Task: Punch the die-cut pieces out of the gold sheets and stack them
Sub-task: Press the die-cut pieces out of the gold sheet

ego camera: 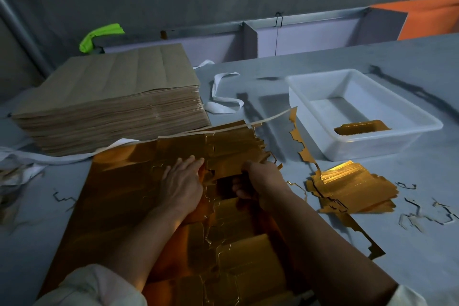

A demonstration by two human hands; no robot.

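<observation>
The shiny gold die-cut sheet [119, 194] lies on the grey table [372, 243] straight ahead. The left hand [182, 181] presses flat on it, fingers straight. The right hand [258, 179] curls round a partly freed gold piece [223, 169] - its fingertips seemingly tucked underneath. A loose stack of punched gold pieces [352, 189] sits to the right, near a white plastic tray [372, 146].

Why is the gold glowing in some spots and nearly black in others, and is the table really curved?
Head view: dim overall; the gold sheet mostly reflects dark, while the stack of punched pieces catches bright glare at its far edge. Head view: the wide-angle lens likely bows the table edges.
</observation>
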